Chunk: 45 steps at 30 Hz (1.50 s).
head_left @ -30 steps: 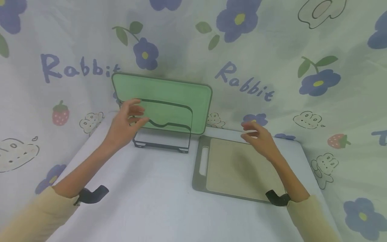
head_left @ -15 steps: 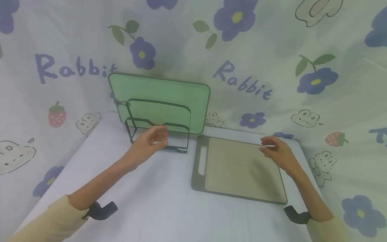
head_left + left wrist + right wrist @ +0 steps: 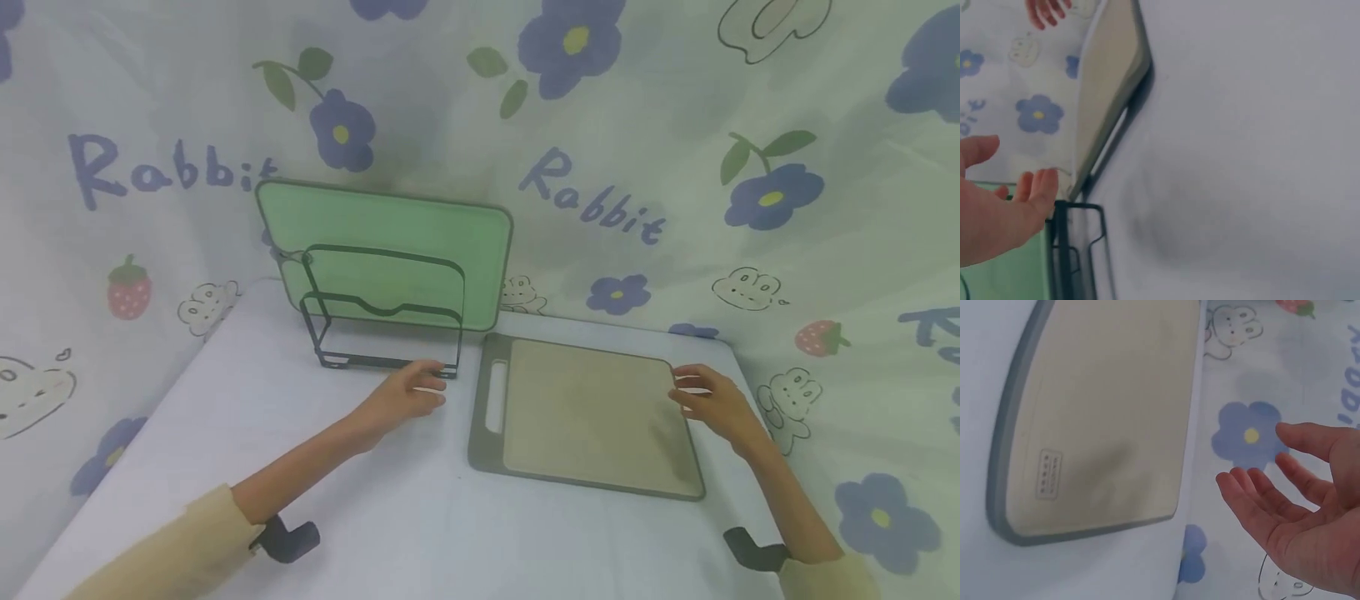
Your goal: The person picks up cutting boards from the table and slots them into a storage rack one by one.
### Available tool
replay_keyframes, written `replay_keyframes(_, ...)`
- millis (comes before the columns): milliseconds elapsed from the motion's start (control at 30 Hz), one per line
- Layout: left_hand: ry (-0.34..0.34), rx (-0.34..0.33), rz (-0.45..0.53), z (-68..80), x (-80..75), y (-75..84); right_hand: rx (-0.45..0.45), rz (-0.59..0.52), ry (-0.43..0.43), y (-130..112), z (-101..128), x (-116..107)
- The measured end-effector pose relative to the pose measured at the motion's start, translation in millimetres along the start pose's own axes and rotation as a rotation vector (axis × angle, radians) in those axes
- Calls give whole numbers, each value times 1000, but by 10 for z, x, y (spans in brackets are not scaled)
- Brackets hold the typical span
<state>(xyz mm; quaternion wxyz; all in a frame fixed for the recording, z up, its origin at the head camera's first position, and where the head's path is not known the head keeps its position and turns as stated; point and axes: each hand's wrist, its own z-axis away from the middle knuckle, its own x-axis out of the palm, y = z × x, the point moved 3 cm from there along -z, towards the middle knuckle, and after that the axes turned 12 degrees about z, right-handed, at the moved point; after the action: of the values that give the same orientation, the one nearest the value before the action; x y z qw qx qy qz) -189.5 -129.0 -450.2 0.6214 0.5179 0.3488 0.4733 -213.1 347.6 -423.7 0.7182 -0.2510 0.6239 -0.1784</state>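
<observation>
On the white table [image 3: 375,525]: one beige board [image 3: 592,417], flat, long axis left to right between my hands; right hand [image 3: 715,407] nearer, near its right edge, holding nothing; left hand [image 3: 401,402] likewise unladen, by the rack [image 3: 388,313].

White table [image 3: 420,533] (beige board [image 3: 592,417], rack [image 3: 386,312])

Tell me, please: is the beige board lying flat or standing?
Lying flat. In the head view, the beige board rests on the table, its broad side facing up.
</observation>
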Motion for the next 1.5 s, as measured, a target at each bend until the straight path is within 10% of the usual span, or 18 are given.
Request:
replay_keyframes(433,11,-89,-3,-281,203,-418,127,-19,-80,382,49,88)
replay_keyframes(1500,25,-166,-147,-844,480,-433,293,-61,-204,768,-170,267)
